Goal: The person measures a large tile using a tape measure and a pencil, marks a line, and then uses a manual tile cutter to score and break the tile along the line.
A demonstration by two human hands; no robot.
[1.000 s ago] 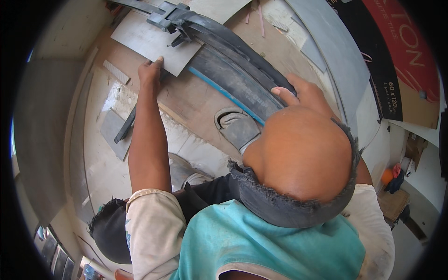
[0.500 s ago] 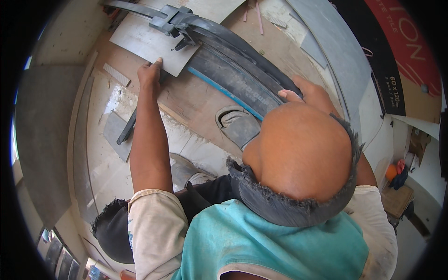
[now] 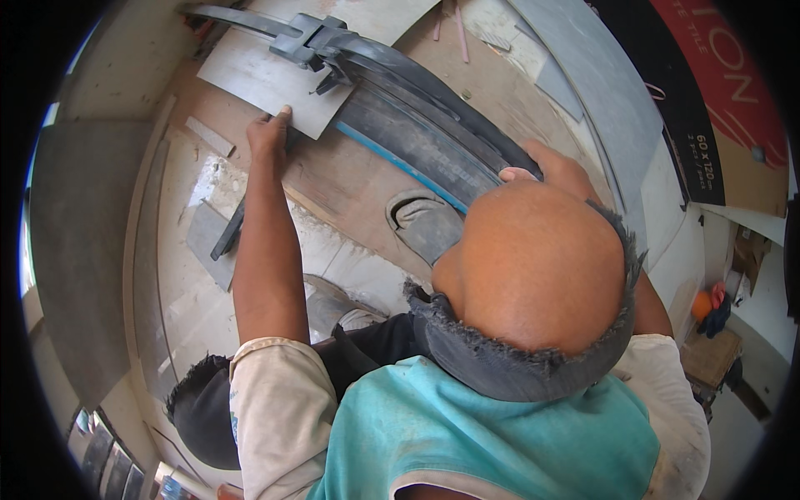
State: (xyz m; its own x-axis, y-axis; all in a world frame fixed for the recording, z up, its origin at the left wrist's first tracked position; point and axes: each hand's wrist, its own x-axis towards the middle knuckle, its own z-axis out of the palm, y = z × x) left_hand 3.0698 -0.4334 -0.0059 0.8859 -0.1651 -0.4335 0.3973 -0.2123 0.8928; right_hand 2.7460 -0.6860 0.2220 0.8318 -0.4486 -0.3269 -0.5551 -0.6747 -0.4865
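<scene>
A long tile cutter (image 3: pixel 408 143) with a dark bed and a blue edge lies slantwise across the floor in front of me. Under its rail and sliding carriage (image 3: pixel 310 42) sits a pale grey tile (image 3: pixel 258 79). My left hand (image 3: pixel 268 133) is closed on the tile's near edge, thumb on top, other fingers mostly hidden beneath. A black support bar (image 3: pixel 229 229) runs out below that hand. At the near right end of the cutter, my right hand (image 3: pixel 560 169) is wrapped round the dark handle (image 3: pixel 492 125), partly hidden behind my bare knee (image 3: pixel 542 267).
My shoe (image 3: pixel 425 223) stands beside the cutter's blue edge. Tile offcuts (image 3: pixel 208 136) lie on the dusty floor. Large grey tiles (image 3: pixel 83 250) lean at the left; another large tile (image 3: pixel 592 100) and a black-and-red carton (image 3: pixel 708 92) stand at the right.
My right hand has shifted very slightly at the handle. The left hand, tile and carriage look almost the same.
</scene>
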